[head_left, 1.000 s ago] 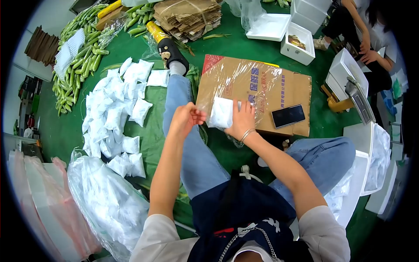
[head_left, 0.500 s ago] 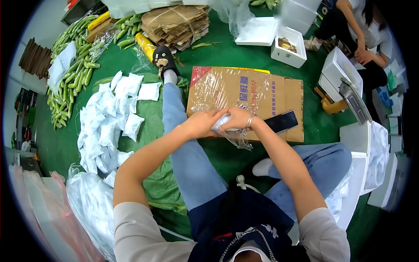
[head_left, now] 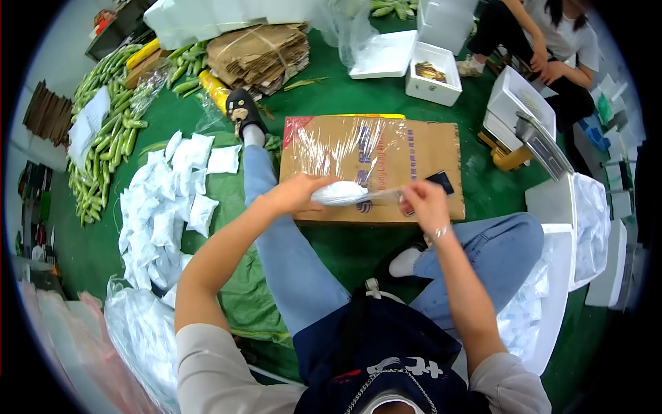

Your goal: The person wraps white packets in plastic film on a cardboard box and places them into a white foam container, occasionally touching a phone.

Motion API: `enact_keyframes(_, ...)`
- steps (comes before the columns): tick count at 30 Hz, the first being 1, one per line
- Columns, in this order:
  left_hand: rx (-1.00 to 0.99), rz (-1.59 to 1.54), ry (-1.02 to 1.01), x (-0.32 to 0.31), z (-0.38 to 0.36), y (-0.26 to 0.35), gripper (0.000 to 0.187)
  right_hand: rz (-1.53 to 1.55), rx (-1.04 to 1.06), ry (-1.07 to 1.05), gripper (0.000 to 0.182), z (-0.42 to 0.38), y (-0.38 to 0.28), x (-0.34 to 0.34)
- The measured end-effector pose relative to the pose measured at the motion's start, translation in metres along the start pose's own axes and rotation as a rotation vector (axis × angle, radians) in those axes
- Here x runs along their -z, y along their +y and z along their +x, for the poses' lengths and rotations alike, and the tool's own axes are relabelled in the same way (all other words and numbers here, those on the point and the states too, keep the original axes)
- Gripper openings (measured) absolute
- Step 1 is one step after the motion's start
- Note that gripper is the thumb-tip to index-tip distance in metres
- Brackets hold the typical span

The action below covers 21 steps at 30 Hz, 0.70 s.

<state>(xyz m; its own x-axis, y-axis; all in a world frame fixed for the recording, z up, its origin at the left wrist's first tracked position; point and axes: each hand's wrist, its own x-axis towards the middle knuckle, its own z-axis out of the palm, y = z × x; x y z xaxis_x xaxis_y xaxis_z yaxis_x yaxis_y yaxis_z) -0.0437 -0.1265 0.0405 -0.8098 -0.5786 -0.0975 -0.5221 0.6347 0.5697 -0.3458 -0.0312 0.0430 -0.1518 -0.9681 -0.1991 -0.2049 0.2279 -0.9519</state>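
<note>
My left hand (head_left: 300, 192) is closed around a white packet (head_left: 341, 193) wrapped in clear film, held over the near part of a cardboard box (head_left: 434, 148). A twisted strand of clear plastic film (head_left: 386, 194) stretches from the packet to my right hand (head_left: 426, 205), whose fingers pinch its end. The box has printed lettering and a sheet of shiny clear film over its left part. A black phone (head_left: 441, 182) lies on the box, partly hidden behind my right hand.
White pouches (head_left: 162, 207) are heaped on a green sheet (head_left: 252, 293) at left. Green corn cobs (head_left: 103, 141) lie beyond. Flattened cardboard (head_left: 258, 55) is stacked at the back. Foam boxes (head_left: 434, 90) stand at right, near a scale (head_left: 545, 145) and a seated person (head_left: 552, 55).
My hands have drawn apart, the right one moving to the right with the film pulled into a taut strand. The packet is now in my left hand. The view has shifted slightly.
</note>
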Motion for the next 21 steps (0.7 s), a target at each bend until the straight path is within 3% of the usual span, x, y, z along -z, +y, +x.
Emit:
enact_keyframes(2, -0.023, -0.022, -0.065, 0.01, 0.001, 0.026, 0.073, 0.006, 0.051, -0.002, 0.008, 0.04, -0.025, 0.01)
enact_keyframes(3, -0.117, -0.039, 0.03, -0.004, 0.0, 0.024, 0.078, 0.016, -0.063, -0.079, 0.01, 0.063, -0.028, 0.008)
enact_keyframes(5, 0.013, 0.001, -0.052, 0.003, 0.0, 0.055, 0.079, -0.09, -0.145, -0.203, 0.013, 0.102, -0.028, -0.015)
enact_keyframes(7, 0.033, -0.08, -0.068, -0.006, 0.008, 0.041, 0.07, -0.7, 0.31, 0.033, 0.015, 0.102, -0.005, -0.07)
enact_keyframes(8, 0.096, -0.094, -0.159, -0.013, 0.014, 0.025, 0.06, -0.916, 0.415, -0.035, 0.018, 0.097, 0.003, -0.088)
enact_keyframes(9, 0.111, -0.146, -0.138, -0.006, 0.02, 0.031, 0.051, -0.826, 0.401, -0.164, 0.017, 0.06, -0.022, -0.09)
enact_keyframes(10, 0.022, -0.237, -0.209, -0.018, 0.03, -0.003, 0.042, -0.7, 0.271, -0.234, 0.021, 0.02, -0.042, -0.089)
enact_keyframes(11, 0.122, -0.301, -0.302, -0.01, 0.035, -0.007, 0.036, -0.691, 0.334, -0.213, 0.025, -0.002, -0.044, -0.09)
enact_keyframes(12, 0.108, -0.452, -0.318, -0.028, 0.039, -0.045, 0.036, -0.686, 0.395, -0.341, 0.045, -0.013, -0.032, -0.084)
enact_keyframes(13, 0.11, -0.471, -0.334, -0.043, 0.049, -0.076, 0.038, -0.806, 0.589, -0.299, 0.058, -0.027, -0.015, -0.08)
enact_keyframes(14, 0.184, -0.451, -0.408, -0.03, 0.054, -0.062, 0.041, -0.932, 0.782, -0.262, 0.072, -0.034, -0.003, -0.074)
enact_keyframes(16, 0.269, -0.512, -0.478, -0.043, 0.069, -0.072, 0.046, -1.187, 0.695, -0.415, 0.091, -0.039, -0.002, -0.067)
enact_keyframes(17, 0.423, -0.712, -0.556, -0.052, 0.077, -0.079, 0.049, -1.15, 0.788, -0.269, 0.098, -0.024, 0.033, -0.077)
enact_keyframes(18, 0.587, -0.914, -0.634, -0.06, 0.082, -0.082, 0.054, -1.151, 0.781, -0.26, 0.098, -0.017, 0.051, -0.082)
enact_keyframes(20, 0.588, -0.942, -0.632, -0.047, 0.083, -0.059, 0.055, -1.208, 0.803, -0.24, 0.101, -0.003, 0.067, -0.088)
enact_keyframes(21, 0.488, -0.749, -0.566, -0.045, 0.084, -0.059, 0.058, -1.237, 0.751, -0.37, 0.098, -0.004, 0.045, -0.08)
